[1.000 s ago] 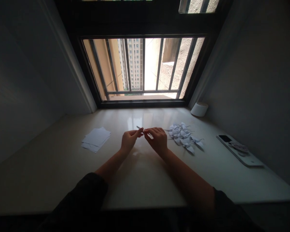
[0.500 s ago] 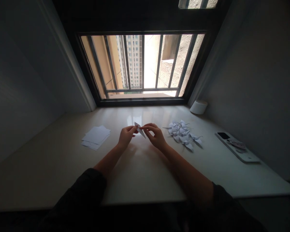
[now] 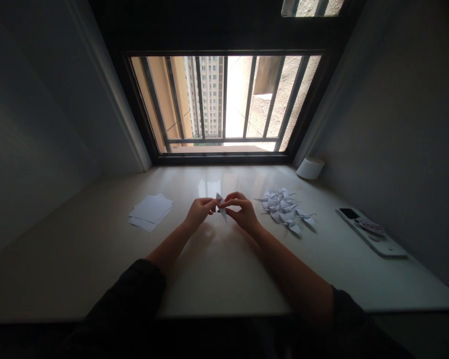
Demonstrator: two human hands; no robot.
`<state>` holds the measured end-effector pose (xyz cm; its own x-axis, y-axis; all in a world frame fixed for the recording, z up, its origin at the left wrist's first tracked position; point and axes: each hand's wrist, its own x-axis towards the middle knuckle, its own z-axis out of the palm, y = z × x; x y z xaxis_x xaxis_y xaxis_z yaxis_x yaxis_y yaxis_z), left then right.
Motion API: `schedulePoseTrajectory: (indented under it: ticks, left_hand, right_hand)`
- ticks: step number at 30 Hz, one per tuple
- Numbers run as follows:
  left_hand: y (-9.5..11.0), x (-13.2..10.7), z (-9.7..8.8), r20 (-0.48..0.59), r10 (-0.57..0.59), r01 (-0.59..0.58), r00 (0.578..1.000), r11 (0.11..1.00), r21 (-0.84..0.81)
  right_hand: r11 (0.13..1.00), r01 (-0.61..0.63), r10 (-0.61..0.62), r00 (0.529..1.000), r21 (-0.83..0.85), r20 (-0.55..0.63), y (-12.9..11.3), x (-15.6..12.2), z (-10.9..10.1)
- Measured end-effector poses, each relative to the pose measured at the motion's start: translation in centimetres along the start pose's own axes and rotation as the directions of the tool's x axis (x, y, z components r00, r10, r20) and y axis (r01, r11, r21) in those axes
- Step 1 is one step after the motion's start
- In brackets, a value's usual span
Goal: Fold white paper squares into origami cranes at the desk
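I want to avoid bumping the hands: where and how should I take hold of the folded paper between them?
Probably by its lower point, with a light pinch from the near side. The folded paper is slim and tapered; its upper part and middle sit between the left hand and right hand, while that tip juts out nearer the viewer.

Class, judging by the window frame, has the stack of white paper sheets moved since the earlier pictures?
No: the stack of white paper sheets keeps its place against the window frame.
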<state>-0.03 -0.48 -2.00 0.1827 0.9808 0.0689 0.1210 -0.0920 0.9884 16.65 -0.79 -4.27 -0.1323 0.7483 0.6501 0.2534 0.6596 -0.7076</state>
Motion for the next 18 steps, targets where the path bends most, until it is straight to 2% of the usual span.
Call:
schedulePoseTrajectory:
  ticks: [6, 12, 15, 18]
  left_hand:
    - [0.18, -0.16, 0.16, 0.0, 0.102, -0.102, 0.995, 0.992, 0.072]
    - [-0.29, -0.06, 0.13, -0.024, 0.154, -0.148, 0.988, 0.975, 0.163]
    - [-0.42, 0.04, 0.08, -0.055, 0.163, -0.151, 0.985, 0.972, 0.183]
    - [-0.44, 0.13, 0.03, -0.074, 0.131, -0.12, 0.989, 0.983, 0.136]
  right_hand:
    - [1.0, -0.015, 0.015, 1.0, 0.011, 0.001, -0.06, -0.07, -0.1]
    - [0.99, -0.076, 0.071, 0.997, 0.116, 0.04, 0.06, -0.09, 0.02]
    - [0.987, -0.087, 0.077, 0.994, 0.133, 0.076, 0.22, -0.01, 0.1]
    - [0.985, -0.09, 0.076, 0.992, 0.147, 0.097, 0.16, 0.03, 0.27]
